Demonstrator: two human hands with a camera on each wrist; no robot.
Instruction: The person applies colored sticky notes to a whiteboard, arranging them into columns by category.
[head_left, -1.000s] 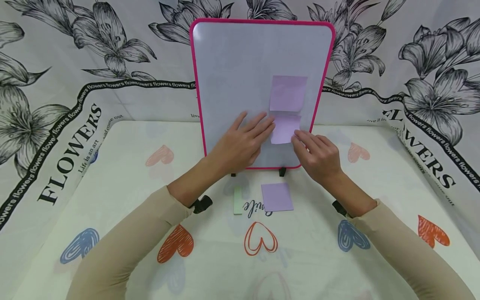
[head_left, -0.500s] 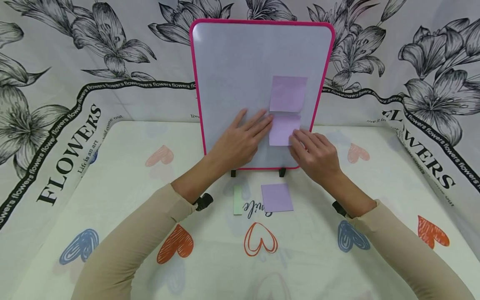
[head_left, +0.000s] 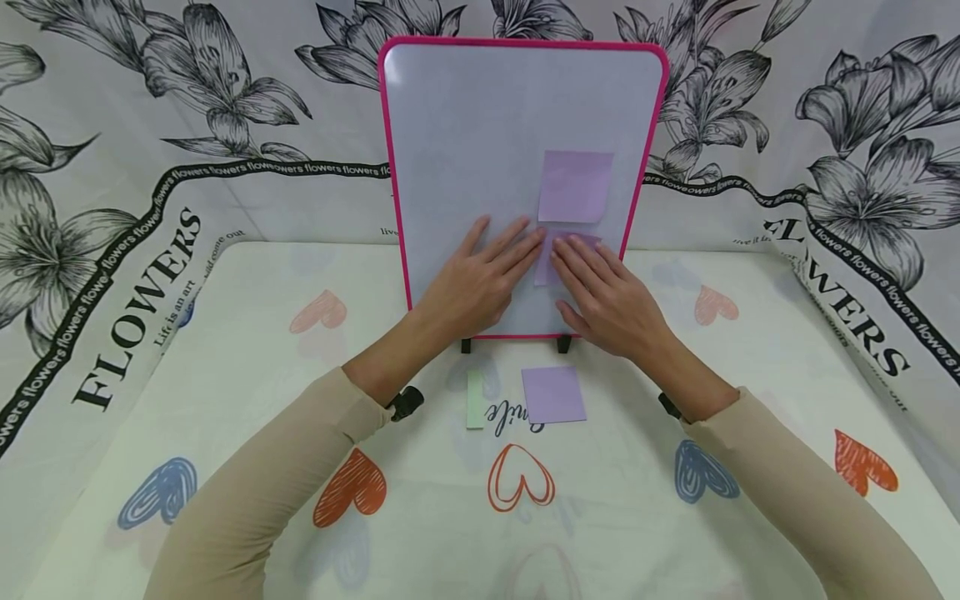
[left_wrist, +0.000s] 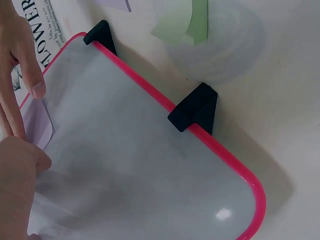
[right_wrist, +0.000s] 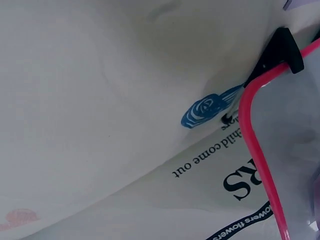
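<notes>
A whiteboard (head_left: pixel 465 125) with a pink frame stands upright at the back. On its right half is a purple sticky note (head_left: pixel 576 187), and a second, lower sticky note (head_left: pixel 546 268) sits just beneath it. The right hand (head_left: pixel 611 296) lies with straight fingers over the lower note, covering most of it. Beside that note's left edge, the left hand (head_left: pixel 480 279) rests on the board, fingers spread. In the left wrist view, part of the lower note (left_wrist: pixel 40 125) shows between the two hands. The right wrist view does not show the right hand.
Black stand feet (head_left: pixel 563 343) hold the board's bottom edge. On the table before it lie a purple sticky pad (head_left: pixel 554 395) and a narrow green pad (head_left: pixel 476 400). A flower-printed cloth (head_left: pixel 225 100) hangs behind.
The right hand has gone from pinching the lower note's bottom right corner to lying flat over it, moving left and up. The left hand has shifted only slightly.
</notes>
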